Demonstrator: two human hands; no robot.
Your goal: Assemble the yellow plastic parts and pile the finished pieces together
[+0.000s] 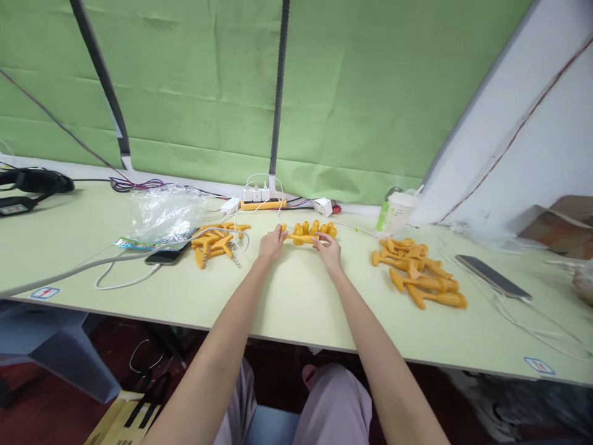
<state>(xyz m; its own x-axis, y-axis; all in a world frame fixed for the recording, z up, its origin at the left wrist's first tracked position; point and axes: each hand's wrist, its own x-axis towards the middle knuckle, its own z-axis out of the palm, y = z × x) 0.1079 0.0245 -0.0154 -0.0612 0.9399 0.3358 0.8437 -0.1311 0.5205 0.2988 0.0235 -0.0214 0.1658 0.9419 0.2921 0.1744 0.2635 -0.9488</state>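
Both my hands are closed on a yellow plastic corkscrew (301,239), held level just above the table. My left hand (271,243) grips its left end, and the fingers of my right hand (329,250) pinch the other end. Any metal part of it is hidden. Right behind it stand several short yellow plastic sleeves (315,227). To the left lies a heap of yellow T-shaped handles (215,242) with wavy metal spirals sticking out. On the right is a pile of yellow T-shaped pieces (414,267) with thick shafts, no metal showing.
A phone (171,254) with a cable lies by clear plastic wrap (167,213) on the left. A power strip (263,204) sits along the back edge. A paper cup (401,213) stands behind the right pile; another phone (493,276) lies farther right. White cables cross the table (301,303).
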